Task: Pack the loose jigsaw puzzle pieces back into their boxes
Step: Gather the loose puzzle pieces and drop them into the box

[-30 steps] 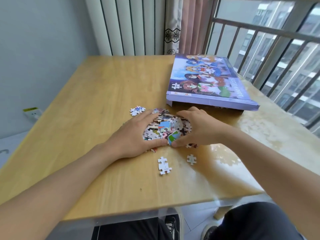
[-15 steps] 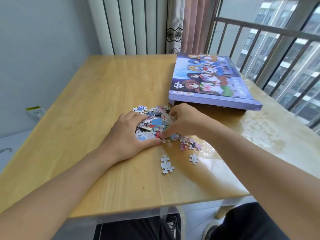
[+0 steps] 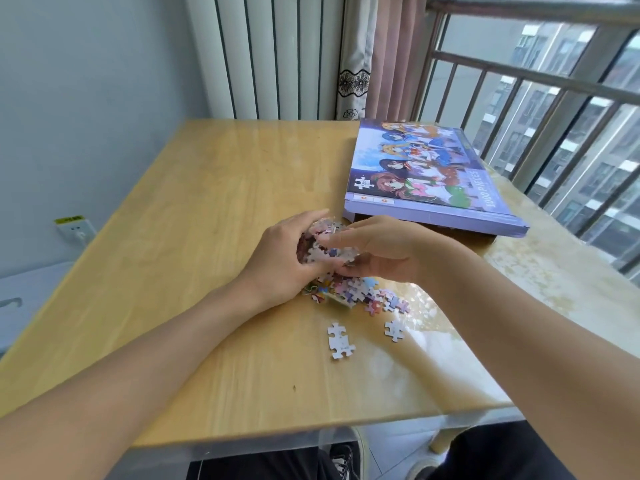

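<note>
Cupping pieces (image 3: pixel 323 249) (both hands), box (image 3: pixel 429 174) lengthwise away.

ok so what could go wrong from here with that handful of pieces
1. The handful of pieces is only cupped between the left hand and right hand, so some may spill on the way to the box.
2. The box looks closed, with both hands full.
3. The two stray white pieces near the table edge could get overlooked or knocked off.
</note>
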Demonstrator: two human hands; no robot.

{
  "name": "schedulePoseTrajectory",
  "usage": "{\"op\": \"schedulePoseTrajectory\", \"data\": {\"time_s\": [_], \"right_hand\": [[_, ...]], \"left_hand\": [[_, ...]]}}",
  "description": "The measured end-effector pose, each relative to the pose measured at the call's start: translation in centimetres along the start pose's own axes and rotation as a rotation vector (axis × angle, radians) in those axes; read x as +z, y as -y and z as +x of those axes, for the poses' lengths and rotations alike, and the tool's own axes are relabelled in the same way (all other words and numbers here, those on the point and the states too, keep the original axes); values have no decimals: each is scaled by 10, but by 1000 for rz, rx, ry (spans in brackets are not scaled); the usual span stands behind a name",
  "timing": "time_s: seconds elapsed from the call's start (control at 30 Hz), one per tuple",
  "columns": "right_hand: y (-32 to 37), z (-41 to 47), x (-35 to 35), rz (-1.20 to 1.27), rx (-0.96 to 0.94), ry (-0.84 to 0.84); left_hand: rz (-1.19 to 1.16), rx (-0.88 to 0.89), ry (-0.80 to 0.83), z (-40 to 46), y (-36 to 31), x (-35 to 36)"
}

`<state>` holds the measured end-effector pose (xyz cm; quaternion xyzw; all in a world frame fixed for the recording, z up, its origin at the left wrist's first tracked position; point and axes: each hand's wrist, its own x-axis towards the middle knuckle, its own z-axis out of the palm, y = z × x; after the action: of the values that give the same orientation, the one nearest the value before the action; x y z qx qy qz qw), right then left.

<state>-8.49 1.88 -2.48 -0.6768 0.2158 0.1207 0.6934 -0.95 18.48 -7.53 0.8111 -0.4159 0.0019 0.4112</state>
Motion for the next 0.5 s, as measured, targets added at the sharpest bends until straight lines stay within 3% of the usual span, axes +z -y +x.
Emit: {"op": "schedulePoseTrajectory", "data": {"time_s": [0.17,0.4,0.5], "right_hand": [[-10,1,-4,243,20,51],[-15,1,-18,265,103,-29],[-19,-7,-31,336,111,-102]], "left_hand": [[-25,28,39,4,-8,7],[-32,137,91,15,-15,11],[-52,126,37,21,-14,-7]]}}
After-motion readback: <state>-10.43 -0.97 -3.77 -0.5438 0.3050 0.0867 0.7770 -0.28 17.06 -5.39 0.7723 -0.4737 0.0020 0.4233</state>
